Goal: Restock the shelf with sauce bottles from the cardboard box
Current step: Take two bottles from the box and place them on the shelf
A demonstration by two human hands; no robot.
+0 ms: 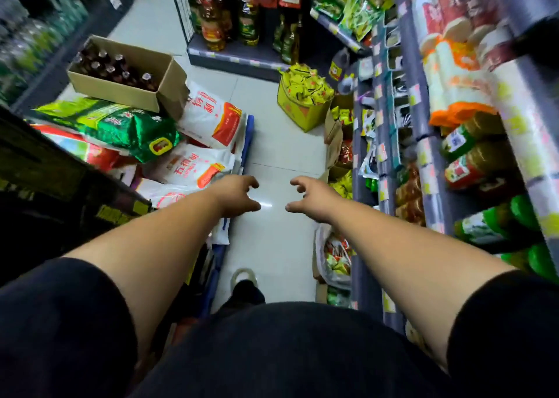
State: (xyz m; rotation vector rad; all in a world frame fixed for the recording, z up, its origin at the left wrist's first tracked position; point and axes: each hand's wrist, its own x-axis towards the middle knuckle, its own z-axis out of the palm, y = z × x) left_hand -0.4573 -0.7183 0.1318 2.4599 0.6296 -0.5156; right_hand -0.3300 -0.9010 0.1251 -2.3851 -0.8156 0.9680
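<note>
- Bottles: the sauce bottles point(113, 68) stand upright in the open cardboard box point(121, 93), which is propped on rice sacks point(193, 167) at left, probably for easy reach.
- Left hand point(239, 198) and right hand point(313, 201): each grip is empty, fingers half-curled, held apart above the floor point(272, 143).
- Shelf point(423, 131) stands at right, well apart from the box.

Cardboard box point(142, 96): plain tan-brown. Sauce bottles point(119, 69): dark brown, pale caps. Sacks point(205, 116): white, red-orange panels, red characters. Green sack point(121, 122): glossy green, lime lettering, yellow-bordered red emblem. Floor carton point(298, 111): yellow, filled with yellow packets point(305, 86) marked black. Floor tiles point(272, 246): pale grey-white. Shelf point(361, 276): grey-violet, pastel price tags. Sleeves point(60, 322): black.
</note>
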